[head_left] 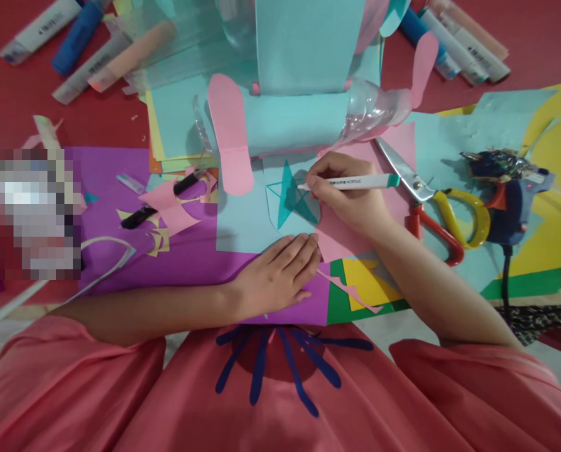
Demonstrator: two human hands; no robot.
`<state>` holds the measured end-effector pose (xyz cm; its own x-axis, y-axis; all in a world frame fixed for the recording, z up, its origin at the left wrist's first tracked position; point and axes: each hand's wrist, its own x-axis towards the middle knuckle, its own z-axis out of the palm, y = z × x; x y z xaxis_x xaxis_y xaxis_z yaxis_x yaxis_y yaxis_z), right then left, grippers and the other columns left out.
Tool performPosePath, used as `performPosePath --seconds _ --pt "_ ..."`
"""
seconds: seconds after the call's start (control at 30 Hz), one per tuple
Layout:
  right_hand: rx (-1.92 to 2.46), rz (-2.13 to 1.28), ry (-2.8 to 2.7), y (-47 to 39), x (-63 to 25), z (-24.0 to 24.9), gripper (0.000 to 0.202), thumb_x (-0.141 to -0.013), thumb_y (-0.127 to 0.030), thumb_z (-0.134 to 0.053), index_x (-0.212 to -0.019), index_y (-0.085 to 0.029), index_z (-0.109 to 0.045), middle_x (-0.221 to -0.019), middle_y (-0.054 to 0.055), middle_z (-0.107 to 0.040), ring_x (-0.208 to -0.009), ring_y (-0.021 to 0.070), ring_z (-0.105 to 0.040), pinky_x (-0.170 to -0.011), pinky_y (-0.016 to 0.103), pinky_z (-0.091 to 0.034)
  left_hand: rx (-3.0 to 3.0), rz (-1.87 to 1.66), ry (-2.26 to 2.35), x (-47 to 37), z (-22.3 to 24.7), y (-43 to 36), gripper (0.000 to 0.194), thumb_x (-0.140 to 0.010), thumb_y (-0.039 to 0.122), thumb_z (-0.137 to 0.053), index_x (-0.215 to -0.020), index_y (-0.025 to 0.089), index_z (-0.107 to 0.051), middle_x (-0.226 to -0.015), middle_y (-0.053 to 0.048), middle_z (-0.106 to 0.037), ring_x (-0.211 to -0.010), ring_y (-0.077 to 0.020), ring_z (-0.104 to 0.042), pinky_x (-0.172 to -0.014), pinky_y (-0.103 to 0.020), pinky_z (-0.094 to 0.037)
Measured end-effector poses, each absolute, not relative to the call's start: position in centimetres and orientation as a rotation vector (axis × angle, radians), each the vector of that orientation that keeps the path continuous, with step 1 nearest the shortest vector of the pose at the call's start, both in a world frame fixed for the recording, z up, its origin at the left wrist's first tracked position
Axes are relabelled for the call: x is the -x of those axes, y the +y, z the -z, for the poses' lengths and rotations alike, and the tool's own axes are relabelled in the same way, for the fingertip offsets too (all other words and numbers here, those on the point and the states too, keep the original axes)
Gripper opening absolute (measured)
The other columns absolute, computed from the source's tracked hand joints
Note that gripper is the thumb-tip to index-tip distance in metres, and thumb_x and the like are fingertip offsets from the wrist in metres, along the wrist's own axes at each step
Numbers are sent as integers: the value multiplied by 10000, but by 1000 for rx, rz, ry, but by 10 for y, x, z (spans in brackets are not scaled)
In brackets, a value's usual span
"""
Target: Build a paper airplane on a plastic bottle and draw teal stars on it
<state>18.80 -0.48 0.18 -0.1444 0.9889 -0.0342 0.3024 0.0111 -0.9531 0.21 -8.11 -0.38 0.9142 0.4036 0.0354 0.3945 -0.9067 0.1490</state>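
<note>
A white marker with a green end (365, 181) is gripped in my right hand (350, 191), its tip on a star (287, 198) drawn in green outline and partly coloured in. The star is on a small piece of light blue paper (273, 216), over a larger light blue sheet (237, 229). My left hand (277, 273) lies flat with its fingers stretched out, fingertips at the lower edge of the paper. Just beyond sits a plastic bottle (369, 110) wrapped in light blue paper, with a pink paper strip (230, 135) at its left.
Open scissors (419, 188) and a blue glue gun (513, 204) with a black cord lie at the right. Markers (132, 56) are at the back left, others (468, 47) at the back right. Paper scraps (169, 204) and a black marker (139, 215) lie on purple paper (105, 251).
</note>
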Motion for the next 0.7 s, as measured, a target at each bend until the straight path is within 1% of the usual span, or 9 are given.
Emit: performPosePath --seconds 0.13,0.23,0.37,0.47,0.7 --pt "1422 -1119 -1571 -6 -187 0 131 -808 -172 -570 -695 -217 -521 -648 -14 -571 -589 109 -505 -576 289 -412 -2934 -109 618 -2 4 -82 588 -963 436 -476 -1393 36 -458 -1473 -211 -467 -1347 -302 -458 -1138 -420 -347" --pt "1453 -1101 -1597 -5 -186 -1 141 -789 -167 -568 -677 -221 -501 -634 -14 -568 -580 110 -484 -563 289 -400 -2943 -137 625 -1 4 -82 584 -957 433 -485 -1379 29 -467 -1455 -212 -488 -1332 -303 -473 -1135 -419 -349" --pt "1479 -1110 -1658 -4 -187 -5 203 -752 -137 -569 -621 -225 -442 -590 -22 -499 -566 110 -432 -549 289 -363 -2944 -171 620 -1 4 -81 587 -947 435 -507 -1365 24 -481 -1431 -215 -512 -1317 -308 -491 -1124 -416 -362" --pt "1505 -1136 -1670 -4 -188 -7 251 -745 -127 -575 -587 -224 -406 -578 -24 -461 -578 116 -432 -553 291 -352 -2944 -159 618 -1 3 -80 578 -955 426 -497 -1370 25 -478 -1434 -216 -510 -1318 -303 -492 -1124 -413 -365" --pt "1505 -1226 -1686 -5 -189 -10 249 -742 -130 -574 -570 -224 -421 -535 -31 -467 -545 115 -405 -519 280 -350 -2957 -132 614 -1 3 -81 562 -971 428 -458 -1373 37 -482 -1449 -206 -499 -1318 -300 -495 -1120 -415 -374"
